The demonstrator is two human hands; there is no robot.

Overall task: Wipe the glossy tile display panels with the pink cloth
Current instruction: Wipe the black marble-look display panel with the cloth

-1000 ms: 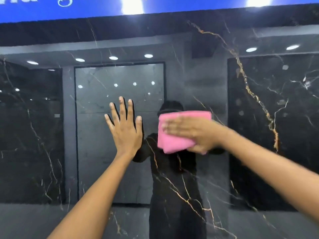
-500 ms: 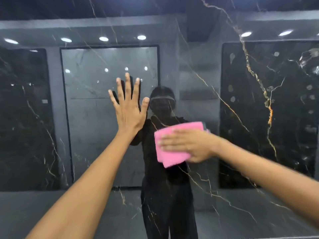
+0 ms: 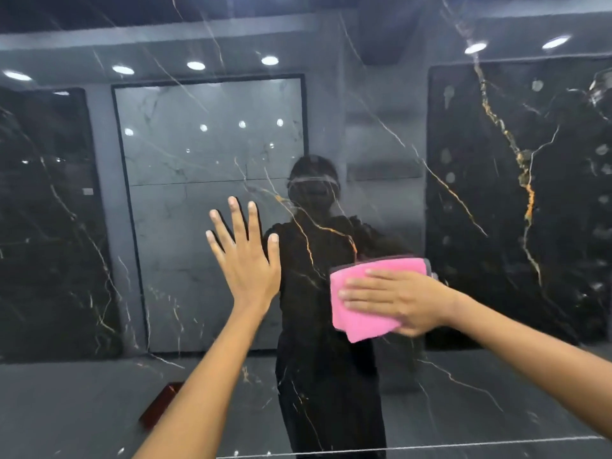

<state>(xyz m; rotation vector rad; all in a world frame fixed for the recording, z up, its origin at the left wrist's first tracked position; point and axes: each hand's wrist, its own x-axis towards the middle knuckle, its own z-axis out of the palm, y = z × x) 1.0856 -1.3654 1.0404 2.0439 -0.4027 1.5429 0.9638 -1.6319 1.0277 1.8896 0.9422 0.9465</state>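
Note:
A glossy black tile panel [image 3: 480, 210] with gold and white veins fills the view and mirrors the room. My right hand [image 3: 397, 301] lies flat, fingers straight, pressing a folded pink cloth [image 3: 361, 323] against the panel at the right of centre. My left hand [image 3: 246, 260] rests flat on the panel to the left of the cloth, fingers spread and pointing up. A gap of bare tile separates the two hands.
The panel reflects ceiling spotlights, a grey tile panel [image 3: 212, 154] opposite, and a dark-clothed person [image 3: 324, 376] in the middle. A thin horizontal joint line [image 3: 430, 447] crosses the panel near the bottom. A reddish-brown object [image 3: 159, 405] shows in the reflection at lower left.
My right hand has slid the pink cloth down and to the right across the panel. The view has tilted down, so the blue sign at the top is out of sight.

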